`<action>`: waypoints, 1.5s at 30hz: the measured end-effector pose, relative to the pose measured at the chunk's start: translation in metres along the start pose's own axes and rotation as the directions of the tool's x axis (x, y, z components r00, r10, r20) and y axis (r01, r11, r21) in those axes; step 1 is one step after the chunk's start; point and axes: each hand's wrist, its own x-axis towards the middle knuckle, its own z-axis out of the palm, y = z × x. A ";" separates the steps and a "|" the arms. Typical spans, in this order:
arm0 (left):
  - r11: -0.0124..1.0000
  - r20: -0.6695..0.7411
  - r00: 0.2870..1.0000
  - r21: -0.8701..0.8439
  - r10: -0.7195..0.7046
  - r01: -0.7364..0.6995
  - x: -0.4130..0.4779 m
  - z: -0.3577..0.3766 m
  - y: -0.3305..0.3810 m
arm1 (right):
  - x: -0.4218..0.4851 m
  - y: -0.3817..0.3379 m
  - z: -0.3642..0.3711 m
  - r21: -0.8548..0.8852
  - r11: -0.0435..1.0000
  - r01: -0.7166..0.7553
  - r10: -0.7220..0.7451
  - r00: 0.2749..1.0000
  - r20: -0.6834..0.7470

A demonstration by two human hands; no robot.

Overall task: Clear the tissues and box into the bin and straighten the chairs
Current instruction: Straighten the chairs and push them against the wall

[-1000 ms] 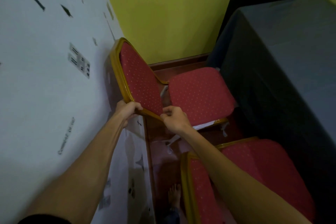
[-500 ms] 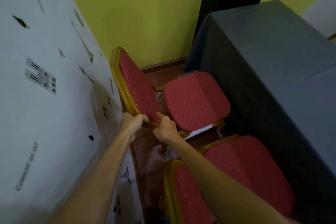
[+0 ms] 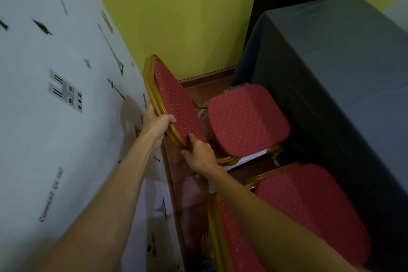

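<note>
A red chair [image 3: 247, 119] with white dots and a gold frame stands in the corner, its seat pushed against the grey-draped table [image 3: 344, 77]. My left hand [image 3: 156, 125] grips the gold edge of its backrest from the wall side. My right hand [image 3: 199, 154] holds the lower end of the same backrest frame, thumb on the red padding. A second red chair [image 3: 309, 210] stands nearer to me, partly hidden by my right forearm. No tissues, box or bin are in view.
A white wall [image 3: 55, 117] with black marks runs close along the left. A yellow wall [image 3: 176, 17] closes the far end. Between the wall and the chairs lies a narrow strip of reddish wooden floor [image 3: 187, 194]. My bare foot [image 3: 206, 245] shows at the bottom.
The chair has shifted further from me and closer to the table. My left hand has slid higher up the backrest frame. My right hand stays at its lower end.
</note>
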 end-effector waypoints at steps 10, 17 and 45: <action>0.999 0.000 1.000 0.043 0.024 -0.024 0.016 -0.001 -0.004 | 0.015 -0.008 0.006 -0.205 0.978 0.046 -0.046 0.999 0.006; 0.986 0.033 0.999 0.167 -0.003 -0.002 0.014 -0.005 0.000 | -0.001 -0.003 -0.006 -0.136 0.990 0.034 -0.027 0.998 0.047; 0.974 0.058 0.981 0.147 -0.184 0.174 -0.374 0.041 -0.137 | -0.330 0.145 -0.028 0.048 0.995 0.084 -0.095 0.943 0.320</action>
